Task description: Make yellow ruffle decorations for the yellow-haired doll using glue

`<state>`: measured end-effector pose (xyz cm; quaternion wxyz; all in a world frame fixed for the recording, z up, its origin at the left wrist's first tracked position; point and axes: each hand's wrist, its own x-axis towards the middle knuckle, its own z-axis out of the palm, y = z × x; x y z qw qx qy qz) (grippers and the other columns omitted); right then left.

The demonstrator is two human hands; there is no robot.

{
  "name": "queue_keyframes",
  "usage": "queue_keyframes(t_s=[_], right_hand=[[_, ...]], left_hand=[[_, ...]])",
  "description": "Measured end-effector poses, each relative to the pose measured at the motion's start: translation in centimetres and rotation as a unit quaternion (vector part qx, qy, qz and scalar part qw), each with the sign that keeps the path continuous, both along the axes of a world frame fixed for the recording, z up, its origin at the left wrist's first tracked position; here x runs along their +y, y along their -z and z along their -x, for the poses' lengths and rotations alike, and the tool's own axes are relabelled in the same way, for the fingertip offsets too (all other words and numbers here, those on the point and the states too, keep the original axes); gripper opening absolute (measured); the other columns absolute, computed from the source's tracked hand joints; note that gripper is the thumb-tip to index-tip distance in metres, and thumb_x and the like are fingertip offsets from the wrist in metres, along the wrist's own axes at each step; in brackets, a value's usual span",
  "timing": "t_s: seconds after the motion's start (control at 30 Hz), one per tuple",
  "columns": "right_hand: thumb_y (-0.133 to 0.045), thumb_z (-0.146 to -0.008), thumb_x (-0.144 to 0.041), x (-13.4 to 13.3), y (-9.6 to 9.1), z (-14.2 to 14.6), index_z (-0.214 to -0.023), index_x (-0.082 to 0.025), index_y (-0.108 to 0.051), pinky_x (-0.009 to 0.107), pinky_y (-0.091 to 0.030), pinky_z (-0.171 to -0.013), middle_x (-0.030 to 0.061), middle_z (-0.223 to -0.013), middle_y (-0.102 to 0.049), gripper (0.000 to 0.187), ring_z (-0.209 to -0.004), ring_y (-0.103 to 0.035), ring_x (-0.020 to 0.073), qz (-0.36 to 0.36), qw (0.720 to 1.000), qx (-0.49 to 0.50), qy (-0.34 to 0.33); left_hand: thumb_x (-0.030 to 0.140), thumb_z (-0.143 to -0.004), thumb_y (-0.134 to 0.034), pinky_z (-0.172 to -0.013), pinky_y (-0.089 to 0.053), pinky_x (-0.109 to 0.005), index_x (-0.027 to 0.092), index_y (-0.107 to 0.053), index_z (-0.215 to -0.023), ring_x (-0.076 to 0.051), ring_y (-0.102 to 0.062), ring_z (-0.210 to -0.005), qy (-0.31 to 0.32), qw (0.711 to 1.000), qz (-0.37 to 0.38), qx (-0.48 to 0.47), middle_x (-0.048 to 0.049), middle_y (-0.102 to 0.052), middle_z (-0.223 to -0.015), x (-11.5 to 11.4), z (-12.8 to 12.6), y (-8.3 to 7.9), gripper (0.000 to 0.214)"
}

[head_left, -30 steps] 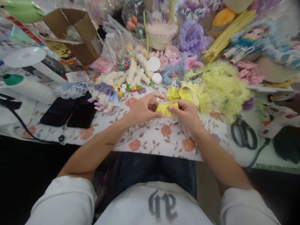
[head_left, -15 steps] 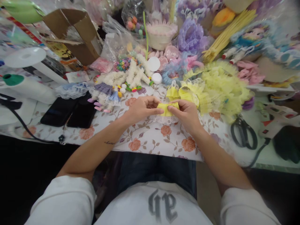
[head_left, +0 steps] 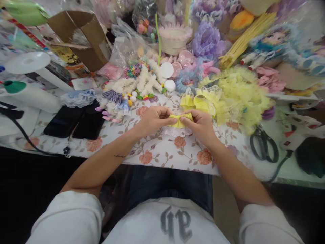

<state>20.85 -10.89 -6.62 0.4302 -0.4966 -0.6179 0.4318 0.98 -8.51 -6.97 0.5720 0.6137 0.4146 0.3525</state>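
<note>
Between my two hands is a small yellow doll skirt (head_left: pixel 177 123) with a white lace hem hanging toward me. My left hand (head_left: pixel 155 119) pinches its left end between thumb and fingers. On the other side my right hand (head_left: pixel 201 122) grips the gathered top edge, thumb lying on the cloth. Parts of the fabric are hidden under my fingers. Just behind my right hand lie more yellow lace-trimmed pieces (head_left: pixel 204 101), beside a heap of yellow tulle ruffles (head_left: pixel 241 91).
Black-handled scissors (head_left: pixel 264 145) and a white glue gun (head_left: pixel 301 130) lie to the right. At left are two dark phones (head_left: pixel 63 120) and small dolls in checked skirts (head_left: pixel 114 96). A cardboard box (head_left: pixel 81 37) and a pale basket (head_left: pixel 174 39) stand behind on the floral tablecloth (head_left: pixel 162 154).
Both hands stay in nearly the same place. The yellow cloth has tilted slightly, its lace hem now shows more, and my right thumb has shifted a little left along the top.
</note>
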Motion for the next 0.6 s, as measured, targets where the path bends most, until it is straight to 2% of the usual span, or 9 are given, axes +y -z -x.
queue_keyframes(t_s=[0.1,0.23,0.4,0.6], right_hand=[[-0.071,-0.077,-0.038,-0.03,0.07,0.04,-0.079,-0.017,-0.072,0.025,-0.026,-0.048,-0.0048,-0.056,-0.047,0.021,-0.051,-0.034,0.0078,0.002,1.0,0.007,0.009],[-0.075,-0.076,-0.042,-0.05,0.08,0.07,-0.08,-0.018,-0.072,0.025,-0.027,-0.046,-0.006,-0.054,-0.044,0.024,-0.051,-0.033,0.0077,0.018,1.0,0.021,-0.005],[-0.084,-0.067,-0.048,0.16,0.08,0.03,-0.082,-0.018,-0.073,0.023,-0.029,-0.047,-0.0044,-0.06,-0.054,0.034,-0.053,-0.038,0.0077,0.082,0.991,0.094,-0.047],[-0.084,-0.066,-0.047,0.22,0.04,-0.05,-0.077,-0.019,-0.074,0.024,-0.033,-0.051,-0.0013,-0.066,-0.061,0.032,-0.058,-0.044,0.0094,0.095,0.988,0.111,-0.05]], left_hand=[[0.034,-0.064,-0.089,-0.055,-0.044,-0.021,0.014,-0.07,-0.08,-0.01,-0.061,-0.063,0.009,1.0,0.021,-0.022,-0.002,-0.07,-0.072,0.04,-0.17,0.07,0.031],[0.036,-0.065,-0.088,-0.053,-0.045,-0.023,0.015,-0.072,-0.079,-0.013,-0.061,-0.062,0.006,1.0,-0.005,-0.014,-0.003,-0.069,-0.069,0.0,-0.21,0.36,0.03],[0.04,-0.066,-0.087,-0.051,-0.045,-0.023,0.016,-0.073,-0.077,-0.013,-0.061,-0.06,-0.005,1.0,-0.015,-0.018,-0.0034,-0.069,-0.066,-0.11,-0.19,0.24,0.03],[0.038,-0.066,-0.088,-0.057,-0.046,-0.023,0.015,-0.074,-0.076,-0.012,-0.06,-0.063,-0.013,0.999,-0.009,-0.037,-0.003,-0.07,-0.069,-0.19,-0.2,0.24,0.029]])
